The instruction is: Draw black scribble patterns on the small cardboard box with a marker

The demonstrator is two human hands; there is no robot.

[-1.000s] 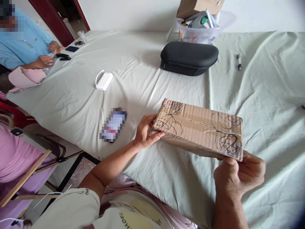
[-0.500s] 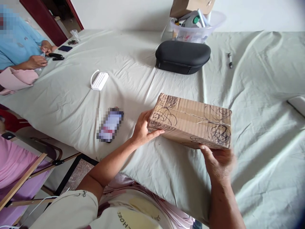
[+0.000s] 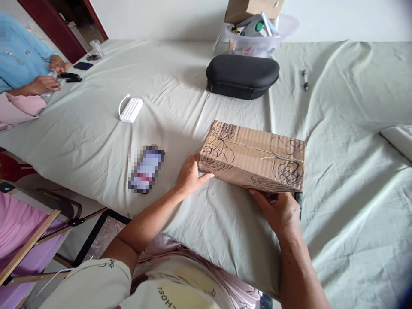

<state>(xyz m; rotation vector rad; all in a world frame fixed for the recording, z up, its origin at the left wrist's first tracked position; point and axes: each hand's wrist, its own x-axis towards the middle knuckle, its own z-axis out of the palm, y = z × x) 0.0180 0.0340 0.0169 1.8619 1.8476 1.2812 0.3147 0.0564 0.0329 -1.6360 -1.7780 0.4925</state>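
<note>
A brown cardboard box [image 3: 251,156] with black scribbled loops on its top and near side sits in front of me, a taped seam along its top. My left hand [image 3: 189,176] grips its left end, thumb along the near lower edge. Beneath the near right edge is my right hand [image 3: 283,210], thumb against the lower edge and the other fingers mostly hidden under the box. Just right of that hand shows a dark, thin object [image 3: 300,205], partly covered; I cannot tell whether the hand touches it.
A phone [image 3: 147,169] lies left of the box, with a white corded block [image 3: 131,110] farther back. Behind the box are a black zip case [image 3: 243,77], a filled plastic basin [image 3: 254,45] and a pen [image 3: 305,80]. Another person's hands [image 3: 48,83] are at far left.
The box has tilted slightly and sunk toward the table. My right hand has slid left along its near edge, uncovering the dark thin object. The whole view has shifted a little.
</note>
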